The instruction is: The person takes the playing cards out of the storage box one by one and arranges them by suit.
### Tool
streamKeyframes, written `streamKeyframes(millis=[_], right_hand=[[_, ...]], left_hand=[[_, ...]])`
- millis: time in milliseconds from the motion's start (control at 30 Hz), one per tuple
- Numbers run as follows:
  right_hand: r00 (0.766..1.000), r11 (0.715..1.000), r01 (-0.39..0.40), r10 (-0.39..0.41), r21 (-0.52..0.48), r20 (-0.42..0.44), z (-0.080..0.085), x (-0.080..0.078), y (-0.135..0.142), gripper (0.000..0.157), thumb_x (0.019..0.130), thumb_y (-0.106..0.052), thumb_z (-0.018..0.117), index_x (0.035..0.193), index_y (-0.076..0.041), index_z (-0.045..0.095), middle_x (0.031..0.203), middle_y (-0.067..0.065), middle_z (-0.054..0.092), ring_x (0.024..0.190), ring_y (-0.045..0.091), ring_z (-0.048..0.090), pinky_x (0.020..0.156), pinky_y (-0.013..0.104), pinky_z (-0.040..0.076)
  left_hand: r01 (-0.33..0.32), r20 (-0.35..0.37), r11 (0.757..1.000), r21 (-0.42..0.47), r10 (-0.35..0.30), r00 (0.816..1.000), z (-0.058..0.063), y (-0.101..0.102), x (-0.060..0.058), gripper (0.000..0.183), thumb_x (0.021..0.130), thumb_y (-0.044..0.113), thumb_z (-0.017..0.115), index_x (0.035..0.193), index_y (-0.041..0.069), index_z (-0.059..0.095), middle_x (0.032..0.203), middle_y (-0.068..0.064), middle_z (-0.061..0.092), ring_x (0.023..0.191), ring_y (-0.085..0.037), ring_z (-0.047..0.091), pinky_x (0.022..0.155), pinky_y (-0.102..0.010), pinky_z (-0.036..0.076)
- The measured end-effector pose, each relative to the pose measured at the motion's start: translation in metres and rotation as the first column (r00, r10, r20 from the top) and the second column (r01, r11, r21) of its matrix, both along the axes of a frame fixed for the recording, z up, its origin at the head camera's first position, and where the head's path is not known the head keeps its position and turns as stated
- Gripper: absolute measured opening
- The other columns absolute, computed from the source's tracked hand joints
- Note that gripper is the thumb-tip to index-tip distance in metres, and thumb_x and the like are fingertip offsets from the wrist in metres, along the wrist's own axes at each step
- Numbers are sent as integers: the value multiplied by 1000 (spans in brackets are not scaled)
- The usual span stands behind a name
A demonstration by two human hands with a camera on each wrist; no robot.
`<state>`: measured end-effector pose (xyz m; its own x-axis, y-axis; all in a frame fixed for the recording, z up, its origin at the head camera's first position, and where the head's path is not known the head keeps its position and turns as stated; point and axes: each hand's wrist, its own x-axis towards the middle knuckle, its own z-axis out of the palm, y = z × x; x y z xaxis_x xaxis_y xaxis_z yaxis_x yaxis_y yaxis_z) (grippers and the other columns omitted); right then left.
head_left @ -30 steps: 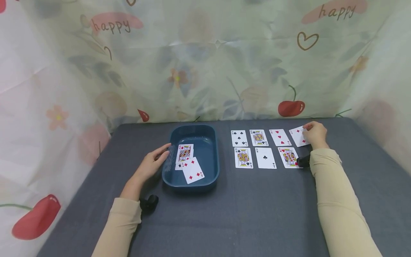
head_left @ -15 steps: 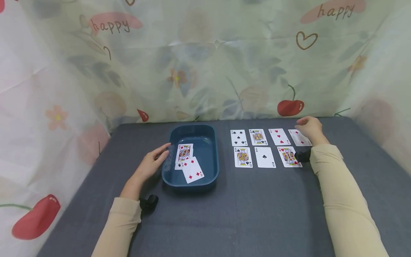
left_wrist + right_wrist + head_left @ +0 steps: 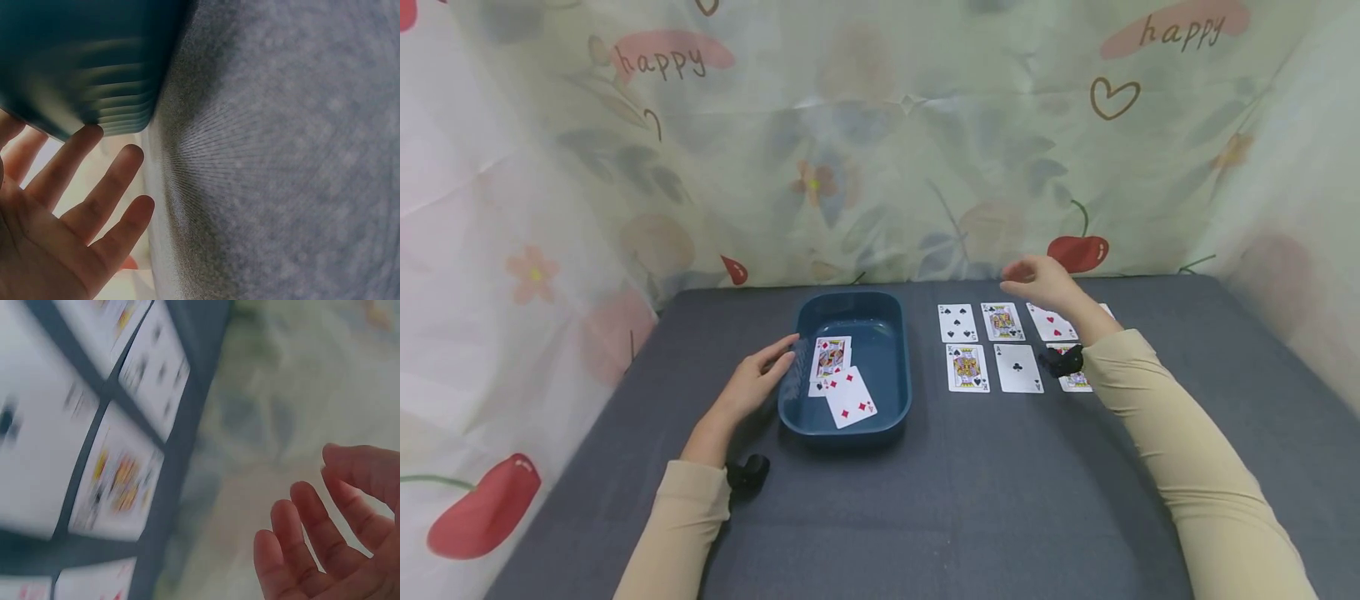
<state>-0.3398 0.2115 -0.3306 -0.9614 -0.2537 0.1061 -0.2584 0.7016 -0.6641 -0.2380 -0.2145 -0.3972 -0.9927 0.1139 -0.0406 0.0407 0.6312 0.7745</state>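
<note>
My left hand [image 3: 752,379] rests its fingertips on the left rim of a dark blue tray [image 3: 897,367]; its fingers are spread and fairly straight in the left wrist view. Inside the tray lie a diamond number card [image 3: 852,400] and a red face card [image 3: 831,357], overlapping. My right hand [image 3: 1043,282] is above the back row of playing cards, holding nothing, fingers loosely bent in the right wrist view. Below it are a heart card [image 3: 1049,322] and a king with yellow robes [image 3: 1003,322]. The right forearm hides much of a diamond card and of the front-row king of hearts [image 3: 1076,382].
A spade number card [image 3: 957,323], a king of spades [image 3: 967,368] and an ace of clubs [image 3: 1018,368] lie face up right of the tray. The dark grey cloth [image 3: 925,517] covers the table. A printed curtain [image 3: 880,208] stands behind it.
My right hand has let go of the diamond card at the back right, lifted and swung left over the back row. The diamond card lies straighter. The left hand has not moved.
</note>
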Motion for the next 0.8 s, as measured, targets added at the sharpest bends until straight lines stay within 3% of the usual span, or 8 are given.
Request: streamKeyframes(millis=[267, 600, 800], right_hand=[[967, 966, -256, 256, -32, -4, 10, 15, -63, 28, 88, -9, 61, 112, 4, 57, 115, 24, 61, 108, 36, 60, 94, 45, 48], [899, 896, -436, 437, -84, -5, 18, 33, -130, 27, 86, -9, 64, 110, 2, 59, 111, 20, 64, 104, 29, 63, 91, 36, 51], [871, 869, -491, 492, -66, 5, 16, 36, -166, 27, 85, -10, 65, 109, 2, 60, 107, 18, 65, 98, 26, 64, 87, 30, 53]], left_hand=[[-5, -11, 1000, -1, 5, 1000, 0, 1, 0, 48, 99, 36, 42, 145, 24, 35, 151, -13, 33, 137, -36, 34, 109, -55, 32], [-12, -6, 1000, -4, 12, 1000, 0, 1, -1, 49, 98, 38, 42, 145, 25, 35, 151, -13, 34, 137, -37, 35, 109, -55, 32], [-9, -14, 1000, -3, 9, 1000, 0, 1, -1, 49, 98, 38, 42, 145, 24, 36, 150, -14, 35, 137, -37, 35, 109, -55, 32]])
